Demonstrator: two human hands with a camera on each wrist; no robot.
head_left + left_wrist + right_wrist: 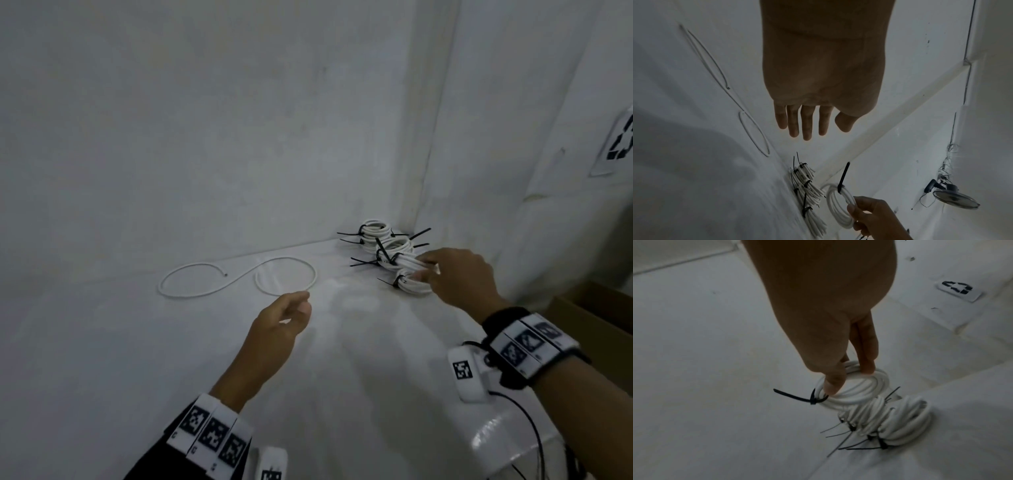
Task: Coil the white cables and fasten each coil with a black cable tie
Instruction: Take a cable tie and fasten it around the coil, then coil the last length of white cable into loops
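My right hand (460, 279) pinches a tied coil (854, 390) by its rim – thumb and fingers curled on the white loops – right at the edge of the pile of finished coils (385, 246) in the back corner of the white cloth (171, 342). Left hand (279, 329) hovers w/ fingers loosely extended, holding nothing, just beside the loose cable (236, 279).

Progress, as I read it: several coils done & tied, this one about to join them; at least one cable left, uncoiled, lying in an open S across the cloth – long axis running left-right in the head view, one end pointing at the middle of the S. The held coil lies nearly flat in the right wrist view, its black tie (797, 396) sticking out sideways, tail pointing away from the pile. Spare ties not visible.
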